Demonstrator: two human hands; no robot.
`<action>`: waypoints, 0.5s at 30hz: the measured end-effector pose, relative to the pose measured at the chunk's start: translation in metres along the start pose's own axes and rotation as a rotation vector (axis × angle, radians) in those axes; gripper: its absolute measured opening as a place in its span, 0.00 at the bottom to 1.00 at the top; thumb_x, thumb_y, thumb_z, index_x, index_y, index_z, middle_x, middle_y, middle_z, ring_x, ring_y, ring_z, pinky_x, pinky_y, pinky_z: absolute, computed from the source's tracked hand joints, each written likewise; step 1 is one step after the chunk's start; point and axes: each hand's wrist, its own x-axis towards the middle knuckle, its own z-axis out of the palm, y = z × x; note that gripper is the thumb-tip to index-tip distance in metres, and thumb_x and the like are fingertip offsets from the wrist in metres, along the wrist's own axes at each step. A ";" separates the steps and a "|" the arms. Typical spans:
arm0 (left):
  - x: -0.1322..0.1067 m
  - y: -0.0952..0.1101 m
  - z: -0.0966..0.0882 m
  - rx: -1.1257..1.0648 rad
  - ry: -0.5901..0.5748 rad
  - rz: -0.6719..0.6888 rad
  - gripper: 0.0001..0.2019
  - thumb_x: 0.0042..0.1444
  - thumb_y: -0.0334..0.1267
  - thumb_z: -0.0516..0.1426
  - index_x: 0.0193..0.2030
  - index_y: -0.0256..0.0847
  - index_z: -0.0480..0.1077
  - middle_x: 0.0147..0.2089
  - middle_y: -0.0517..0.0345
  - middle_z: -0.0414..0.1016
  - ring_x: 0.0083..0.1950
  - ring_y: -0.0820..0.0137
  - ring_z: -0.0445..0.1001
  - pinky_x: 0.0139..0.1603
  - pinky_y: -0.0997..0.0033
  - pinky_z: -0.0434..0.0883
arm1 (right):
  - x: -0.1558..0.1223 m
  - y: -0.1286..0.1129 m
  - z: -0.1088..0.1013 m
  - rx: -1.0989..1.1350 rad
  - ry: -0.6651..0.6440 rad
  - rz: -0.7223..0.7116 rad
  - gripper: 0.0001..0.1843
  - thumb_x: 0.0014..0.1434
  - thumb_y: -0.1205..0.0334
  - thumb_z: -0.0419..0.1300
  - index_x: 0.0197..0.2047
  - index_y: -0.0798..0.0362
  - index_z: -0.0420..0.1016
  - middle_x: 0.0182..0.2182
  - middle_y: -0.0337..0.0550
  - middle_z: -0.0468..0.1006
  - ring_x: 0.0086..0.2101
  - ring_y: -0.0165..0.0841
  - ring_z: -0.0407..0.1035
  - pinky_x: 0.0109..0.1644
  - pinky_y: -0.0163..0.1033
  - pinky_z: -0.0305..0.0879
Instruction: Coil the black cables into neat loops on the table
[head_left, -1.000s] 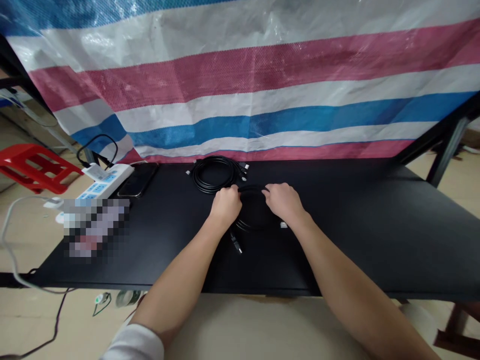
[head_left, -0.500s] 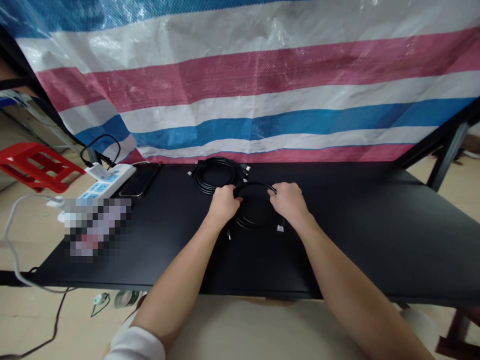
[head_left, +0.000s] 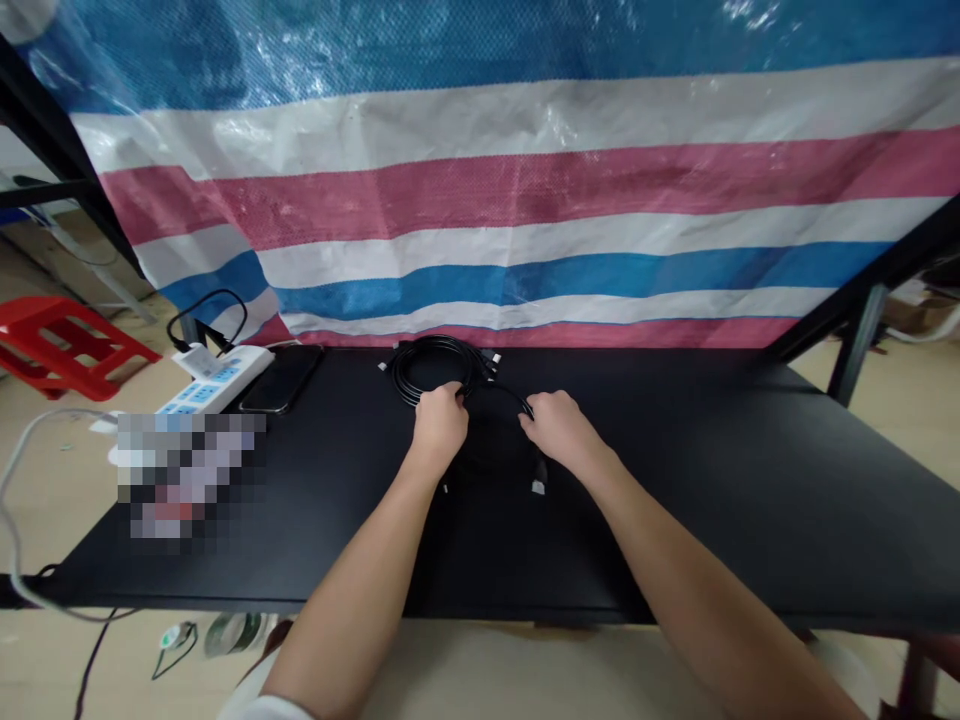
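Note:
A looped black cable (head_left: 504, 388) runs between my two hands above the black tabletop. My left hand (head_left: 441, 420) is closed around one side of the loop, and my right hand (head_left: 556, 420) grips the other side. Below my right hand hangs a cable plug (head_left: 539, 483) with a pale end; a small metal tip (head_left: 445, 488) shows beneath my left hand. Just beyond my left hand lies a coil of black cable (head_left: 409, 372) with several light-coloured connectors. The lower part of the held loop is hard to make out against the dark table.
On the left of the black table (head_left: 712, 500) are a white power strip (head_left: 244, 368) with plugs, a phone (head_left: 282, 380) and a pixelated item (head_left: 199, 480). A red stool (head_left: 71, 345) stands beyond. A striped tarp (head_left: 525, 200) hangs behind, between dark frame bars.
My hands have drawn slightly closer together with the cable loop, and the right-hand plug has shifted left. The camera has tilted up a little.

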 end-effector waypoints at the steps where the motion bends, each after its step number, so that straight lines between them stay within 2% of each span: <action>1: 0.001 -0.002 -0.001 -0.043 0.004 -0.009 0.15 0.57 0.29 0.50 0.43 0.43 0.76 0.37 0.48 0.79 0.43 0.59 0.78 0.42 0.65 0.72 | 0.001 -0.003 0.001 0.003 0.002 0.021 0.10 0.58 0.63 0.55 0.35 0.56 0.78 0.31 0.54 0.78 0.34 0.40 0.74 0.34 0.39 0.65; 7: 0.009 -0.016 -0.006 -0.411 -0.068 -0.170 0.14 0.56 0.31 0.53 0.47 0.40 0.74 0.26 0.56 0.77 0.26 0.68 0.77 0.32 0.71 0.72 | 0.018 -0.015 -0.002 0.016 0.076 0.054 0.11 0.57 0.66 0.54 0.31 0.54 0.78 0.28 0.53 0.78 0.30 0.39 0.74 0.32 0.38 0.66; 11: 0.021 -0.030 -0.011 -0.652 -0.006 -0.216 0.12 0.49 0.28 0.57 0.42 0.37 0.75 0.25 0.57 0.77 0.29 0.68 0.77 0.35 0.70 0.74 | 0.047 -0.020 -0.014 0.067 0.126 0.037 0.09 0.54 0.66 0.55 0.30 0.55 0.78 0.28 0.55 0.78 0.32 0.41 0.75 0.34 0.39 0.67; 13: 0.027 -0.037 -0.014 -0.802 0.062 -0.241 0.12 0.49 0.28 0.57 0.42 0.37 0.74 0.30 0.55 0.78 0.31 0.69 0.77 0.36 0.70 0.74 | 0.066 -0.026 -0.020 0.135 0.132 -0.002 0.08 0.51 0.68 0.57 0.27 0.54 0.77 0.24 0.53 0.77 0.30 0.40 0.74 0.32 0.38 0.67; 15: 0.032 -0.043 -0.016 -0.938 0.140 -0.303 0.15 0.48 0.28 0.57 0.45 0.36 0.72 0.35 0.54 0.79 0.33 0.70 0.77 0.35 0.71 0.74 | 0.082 -0.036 -0.026 0.227 0.082 0.012 0.08 0.49 0.71 0.57 0.24 0.54 0.76 0.18 0.49 0.74 0.25 0.39 0.72 0.28 0.38 0.65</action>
